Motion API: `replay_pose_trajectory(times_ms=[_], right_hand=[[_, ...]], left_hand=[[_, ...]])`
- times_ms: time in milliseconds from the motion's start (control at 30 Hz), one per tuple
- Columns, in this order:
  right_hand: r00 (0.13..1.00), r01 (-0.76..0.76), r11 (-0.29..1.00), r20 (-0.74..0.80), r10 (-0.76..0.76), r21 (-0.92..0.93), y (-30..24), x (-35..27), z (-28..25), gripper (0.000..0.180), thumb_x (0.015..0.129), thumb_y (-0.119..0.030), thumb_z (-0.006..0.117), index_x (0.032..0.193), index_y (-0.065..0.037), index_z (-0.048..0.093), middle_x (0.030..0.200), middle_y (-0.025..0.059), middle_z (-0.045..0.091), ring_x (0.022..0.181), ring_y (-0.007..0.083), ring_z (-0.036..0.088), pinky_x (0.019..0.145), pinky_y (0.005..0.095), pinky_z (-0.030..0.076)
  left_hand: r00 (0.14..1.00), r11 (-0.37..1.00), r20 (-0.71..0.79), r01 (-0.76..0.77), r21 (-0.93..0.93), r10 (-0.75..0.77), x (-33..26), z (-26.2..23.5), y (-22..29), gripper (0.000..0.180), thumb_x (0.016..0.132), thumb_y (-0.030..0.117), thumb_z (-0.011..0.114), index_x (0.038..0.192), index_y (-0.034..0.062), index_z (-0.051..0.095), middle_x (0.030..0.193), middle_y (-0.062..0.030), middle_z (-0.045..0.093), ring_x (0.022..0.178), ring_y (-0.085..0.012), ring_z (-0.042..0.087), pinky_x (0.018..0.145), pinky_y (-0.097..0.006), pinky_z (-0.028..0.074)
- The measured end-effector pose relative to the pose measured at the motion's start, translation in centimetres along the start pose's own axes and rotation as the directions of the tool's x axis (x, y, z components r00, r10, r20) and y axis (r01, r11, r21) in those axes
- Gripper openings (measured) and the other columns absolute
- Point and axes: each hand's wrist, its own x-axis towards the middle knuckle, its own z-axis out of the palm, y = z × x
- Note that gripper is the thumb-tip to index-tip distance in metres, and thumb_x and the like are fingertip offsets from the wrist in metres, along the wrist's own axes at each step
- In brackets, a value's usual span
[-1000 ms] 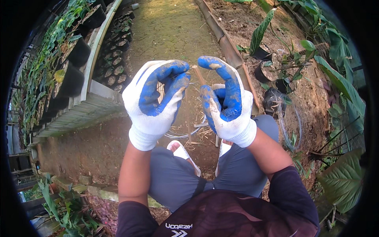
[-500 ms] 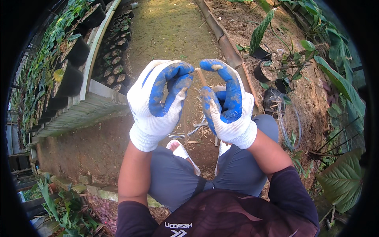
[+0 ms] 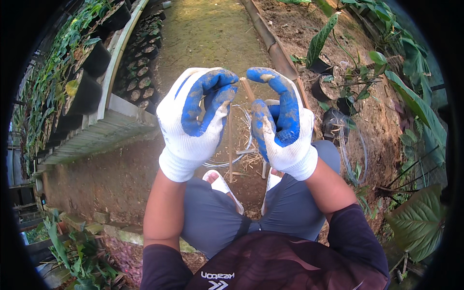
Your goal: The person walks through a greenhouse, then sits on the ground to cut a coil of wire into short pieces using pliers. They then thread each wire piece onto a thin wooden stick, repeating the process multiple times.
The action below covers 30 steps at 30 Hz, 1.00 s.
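Observation:
Both hands are raised in front of me in white gloves with muddy blue palms. My left hand (image 3: 200,108) has its fingers curled, forefinger and thumb tips pressed together. A thin straw-coloured strand (image 3: 230,150) hangs just below those fingertips; its upper end is hidden. My right hand (image 3: 282,118) is curled, with forefinger and thumb tips apart. A narrow brown wooden stick (image 3: 247,89) slants between the hands, its pale top close to the left fingertips. Its lower part goes behind my right thumb, against the curled fingers.
On the left a raised bed with a wooden edge (image 3: 110,67) carries black plant pots (image 3: 86,94). Coiled clear tubing (image 3: 241,157) and dry straw lie on the soil by my white sandals (image 3: 222,186). Potted plants (image 3: 321,87) and large leaves (image 3: 420,220) stand on the right.
Both hands have risen slightly, and my right hand has shifted a little to the right. The gap between the hands is slightly wider, and more of the hanging strand shows.

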Motion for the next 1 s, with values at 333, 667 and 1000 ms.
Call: replay_pose_trajectory(times_ms=[333,667,1000], right_hand=[[0.994,-0.111,0.992,0.005,0.11,0.064,-1.08,-0.07,-0.29,0.046,0.1,-0.001,0.056,0.144,0.005,0.043,0.128,0.0126,0.064,0.066,0.005,0.063,0.057,0.0233,0.05],[0.994,-0.079,0.994,-0.075,0.085,0.081,-0.99,-0.08,0.48,0.048,0.095,0.001,0.061,0.141,0.002,0.047,0.087,0.008,0.069,0.051,0.0088,0.061,0.049,0.0268,0.043],[0.994,-0.02,0.999,-0.109,0.024,0.035,-0.79,-0.28,0.55,0.046,0.094,0.001,0.061,0.139,0.001,0.048,0.075,0.0087,0.067,0.047,0.0088,0.057,0.048,0.0269,0.042]], left_hand=[[0.995,0.992,-0.016,-0.097,0.083,0.099,0.26,0.38,0.16,0.024,0.083,-0.007,0.072,0.107,-0.0017,0.069,0.1,-0.0146,0.072,0.086,-0.0255,0.073,0.077,-0.032,0.058],[0.994,0.989,0.017,-0.108,0.097,0.107,0.19,0.02,0.14,0.026,0.083,-0.007,0.072,0.108,-0.0022,0.068,0.1,-0.016,0.071,0.085,-0.0259,0.073,0.076,-0.032,0.059],[0.994,0.992,0.004,-0.11,0.061,0.11,0.13,0.07,0.39,0.025,0.084,-0.005,0.073,0.108,-0.0022,0.068,0.099,-0.0156,0.071,0.083,-0.0254,0.073,0.075,-0.032,0.059]])
